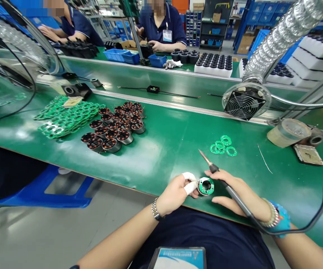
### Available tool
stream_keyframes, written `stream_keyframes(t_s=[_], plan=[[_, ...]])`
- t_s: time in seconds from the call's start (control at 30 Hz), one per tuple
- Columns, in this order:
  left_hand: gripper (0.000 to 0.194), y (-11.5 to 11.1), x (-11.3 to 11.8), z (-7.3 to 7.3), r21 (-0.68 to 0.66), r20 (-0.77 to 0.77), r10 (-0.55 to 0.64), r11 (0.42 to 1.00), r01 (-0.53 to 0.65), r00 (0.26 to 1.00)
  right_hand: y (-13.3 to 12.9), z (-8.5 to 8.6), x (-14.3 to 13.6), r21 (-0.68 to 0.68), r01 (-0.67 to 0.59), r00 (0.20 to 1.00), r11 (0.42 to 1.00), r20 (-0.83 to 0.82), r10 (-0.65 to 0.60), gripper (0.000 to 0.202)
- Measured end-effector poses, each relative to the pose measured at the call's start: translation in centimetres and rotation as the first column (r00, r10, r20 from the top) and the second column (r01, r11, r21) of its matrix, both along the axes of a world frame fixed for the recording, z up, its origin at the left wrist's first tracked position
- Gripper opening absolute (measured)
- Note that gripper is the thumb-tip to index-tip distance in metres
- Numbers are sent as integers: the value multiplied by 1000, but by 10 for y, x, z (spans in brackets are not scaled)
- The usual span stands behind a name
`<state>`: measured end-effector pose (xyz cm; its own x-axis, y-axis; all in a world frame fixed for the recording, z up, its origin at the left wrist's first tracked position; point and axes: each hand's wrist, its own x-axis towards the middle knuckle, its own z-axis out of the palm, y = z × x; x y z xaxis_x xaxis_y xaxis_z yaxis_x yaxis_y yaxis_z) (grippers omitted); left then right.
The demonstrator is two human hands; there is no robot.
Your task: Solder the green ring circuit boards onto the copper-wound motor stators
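Green desk [169, 136], open room right of stator cluster [113, 129], right hand [244, 190] with fingers holding soldering iron [230, 190], thumb spread wide, left hand [175, 192] with fingers pinching board-topped stator [201, 184] by the near edge, loose ring boards [222, 143] farther off, spaced from both hands.

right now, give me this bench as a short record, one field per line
left hand: wrapped fingers on a green-topped core
right hand: holds the soldering iron, tip apart from that core
beyond hands: loose green rings
further left: copper-wound cores, then piled green boards
back right: fan
across: two people in dark blue
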<state>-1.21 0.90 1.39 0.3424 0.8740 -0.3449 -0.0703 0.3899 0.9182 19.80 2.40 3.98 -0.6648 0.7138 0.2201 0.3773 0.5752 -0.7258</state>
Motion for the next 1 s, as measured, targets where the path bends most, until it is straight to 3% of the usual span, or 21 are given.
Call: stream_keyframes(t_s=[0.2,0.27,0.4,0.53,0.7,0.77,0.83,0.9,0.97,1.0], plan=[[19,-6,-6,-2,-21,52,59,998,-58,997,10,-4,-9,-64,-17,999,998,41,19,41],[21,-13,-8,-3,-36,32,80,996,-79,996,4,-6,-10,-58,46,999,997,31,-44,41],[19,-24,-6,-1,-56,-99,5,998,-11,995,-13,-14,-13,-28,213,977,977,-16,-213,39],[14,-29,0,2,23,-220,-16,1000,21,975,-21,-21,-17,3,278,960,961,-45,-278,39],[17,-47,8,2,308,-472,-3,936,168,882,-24,-21,-18,-34,315,948,949,-45,-316,43],[16,-54,9,1,338,-513,-75,898,282,855,-27,-21,-19,-38,335,941,942,-45,-336,43],[17,-55,7,1,290,-462,-189,891,350,866,-29,-21,-21,-23,346,936,938,-52,-347,42],[15,-49,2,1,189,-334,-173,951,245,927,-30,-22,-22,-11,346,937,938,-57,-346,41],[18,-38,-3,1,39,-173,4,999,2,985,-31,-24,-24,-6,349,935,937,-60,-349,40],[24,-32,-5,1,-40,-95,93,994,-97,991,-31,-26,-24,0,355,933,935,-62,-354,40]])
